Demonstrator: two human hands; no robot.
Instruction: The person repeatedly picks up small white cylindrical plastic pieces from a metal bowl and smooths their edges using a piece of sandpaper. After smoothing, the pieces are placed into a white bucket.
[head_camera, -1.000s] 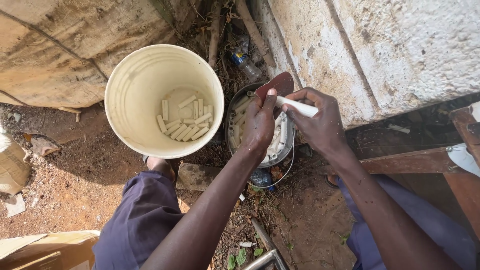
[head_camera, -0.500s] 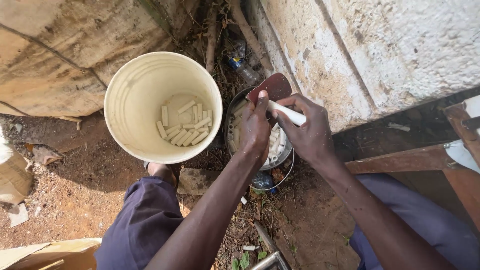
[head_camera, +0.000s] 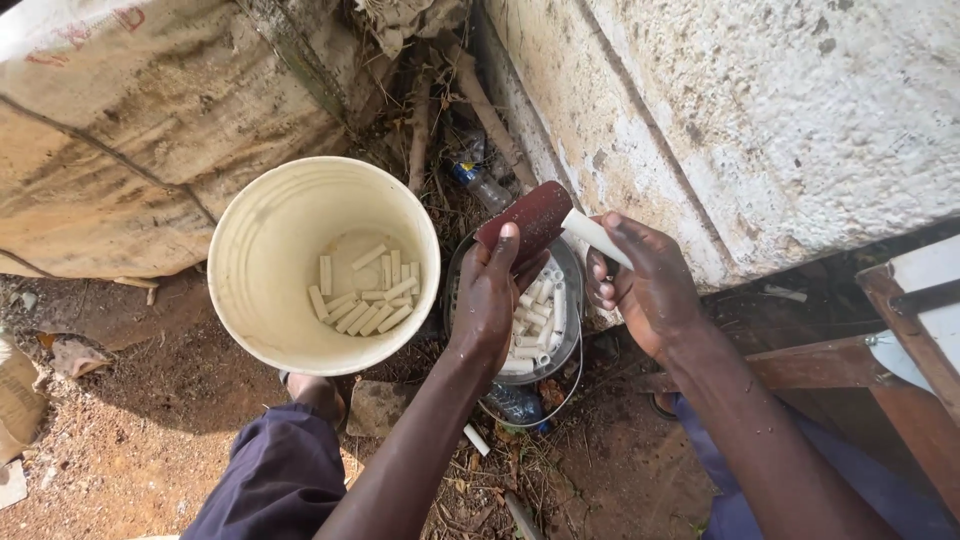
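Observation:
My left hand (head_camera: 492, 295) holds a folded piece of dark red sandpaper (head_camera: 530, 218) wrapped over one end of a short white pipe piece (head_camera: 596, 238). My right hand (head_camera: 648, 285) grips the other end of that pipe piece. Both hands hover above a dark metal pot (head_camera: 569, 268) that holds several similar white pipe pieces (head_camera: 533, 325). To the left stands a cream plastic bucket (head_camera: 262, 230) with several more white pipe pieces (head_camera: 362, 293) lying on its bottom.
A rough white wall (head_camera: 780, 120) rises on the right and a weathered slab (head_camera: 130, 130) on the left. A wooden frame (head_camera: 880, 340) stands at the right edge. Sticks, a plastic bottle (head_camera: 478, 183) and litter lie on the red dirt ground (head_camera: 110, 440). My knees flank the pot.
Both hands have lifted slightly with the pipe piece. The sandpaper now shows more fully over the pipe's end, and the view has shifted a little.

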